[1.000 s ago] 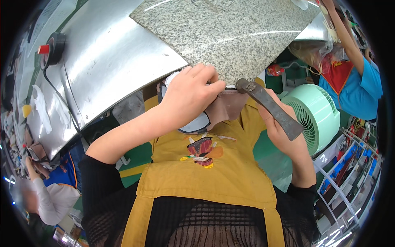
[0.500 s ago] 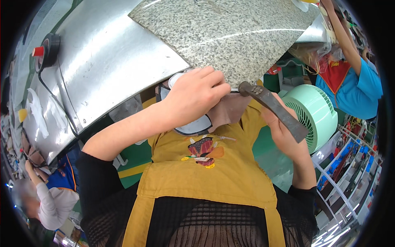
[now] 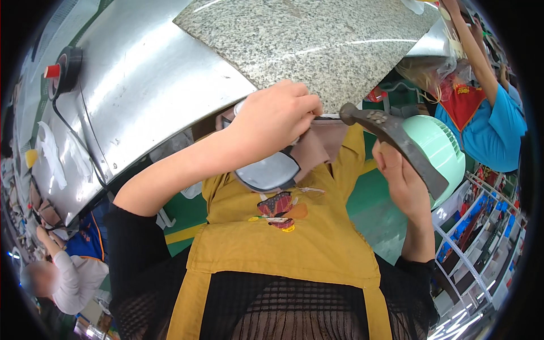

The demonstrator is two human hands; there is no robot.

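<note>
My left hand (image 3: pixel 277 116) is closed, fingers pinched on a mauve-brown piece of soft leather or cloth (image 3: pixel 326 136) at the near edge of the speckled stone slab (image 3: pixel 306 51). The piece hangs over that edge toward my apron and has a dark-rimmed, pale grey rounded panel (image 3: pixel 269 173). My wrist and fingers cover part of it. To the right, my right hand (image 3: pixel 399 175) is closed around a dark metal hammer (image 3: pixel 405 139). The hammer's round face is raised just off the slab's edge, right of my left fingertips and apart from them.
A shiny metal worktop (image 3: pixel 153 73) adjoins the slab on the left, with a black round device with a red knob (image 3: pixel 52 71) and its cable. A mint-green fan (image 3: pixel 436 147) stands close behind my right hand. Co-workers are at far right and lower left; a rack (image 3: pixel 470 255) is at right.
The hammer and my right hand have moved slightly right, away from the slab's edge. My left hand has shifted a little up and right, and more of the grey panel shows.
</note>
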